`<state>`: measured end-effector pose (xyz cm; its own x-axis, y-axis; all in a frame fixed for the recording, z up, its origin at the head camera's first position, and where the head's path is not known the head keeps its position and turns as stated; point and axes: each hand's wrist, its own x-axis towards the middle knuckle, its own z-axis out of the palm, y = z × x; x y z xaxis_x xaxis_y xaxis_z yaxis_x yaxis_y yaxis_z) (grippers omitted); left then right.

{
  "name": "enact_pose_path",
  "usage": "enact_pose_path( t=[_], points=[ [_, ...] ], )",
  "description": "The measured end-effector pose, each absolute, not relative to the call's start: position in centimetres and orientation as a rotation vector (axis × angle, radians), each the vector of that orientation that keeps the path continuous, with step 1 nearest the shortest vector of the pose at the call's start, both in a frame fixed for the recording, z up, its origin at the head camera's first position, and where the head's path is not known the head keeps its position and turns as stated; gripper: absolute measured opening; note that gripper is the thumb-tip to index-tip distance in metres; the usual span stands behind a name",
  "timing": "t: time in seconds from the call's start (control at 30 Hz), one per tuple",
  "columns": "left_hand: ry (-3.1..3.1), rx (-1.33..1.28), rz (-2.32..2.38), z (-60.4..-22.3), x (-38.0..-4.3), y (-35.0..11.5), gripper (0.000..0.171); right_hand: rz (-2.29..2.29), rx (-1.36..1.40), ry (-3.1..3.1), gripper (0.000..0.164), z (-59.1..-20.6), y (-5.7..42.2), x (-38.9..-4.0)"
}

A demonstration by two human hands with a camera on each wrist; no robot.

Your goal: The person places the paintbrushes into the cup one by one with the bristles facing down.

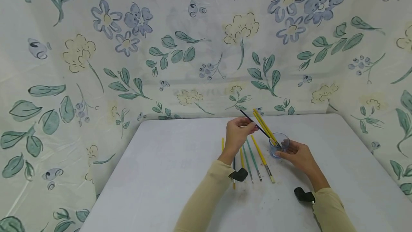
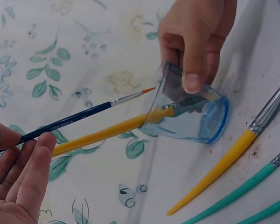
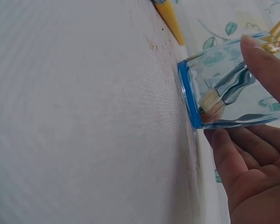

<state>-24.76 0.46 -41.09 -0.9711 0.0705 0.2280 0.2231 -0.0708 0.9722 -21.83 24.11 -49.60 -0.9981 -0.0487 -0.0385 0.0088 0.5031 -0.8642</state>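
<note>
- Counter's (image 1: 154, 174) carrying some loose brushes (image 1: 259, 151)
- Right hand's (image 1: 299, 155) gripping the clear cup (image 1: 274, 152)
- Left hand's (image 1: 237, 135) pinching a navy brush (image 2: 65, 122)
- Cup's standing between them, yellow brushes (image 1: 265, 126) leaning inside
- Navy brush's tip is hovering by the cup's rim

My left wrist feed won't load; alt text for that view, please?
The left hand holds a dark blue brush, its orange tip pointed toward a clear, blue-based cup held by the right hand. A yellow-handled brush sticks out of the cup; another yellow brush and two teal brushes lie at right.
</note>
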Motion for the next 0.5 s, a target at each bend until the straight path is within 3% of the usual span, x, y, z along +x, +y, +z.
enact_pose_path(
  t=[0.5],
  points=[
    [-2.187, -0.345, -2.118, -41.9, -24.4, 1.6, 0.014, -1.541, -0.028, 2.667, 0.080, -49.6, 24.2, -22.0]
  ],
)
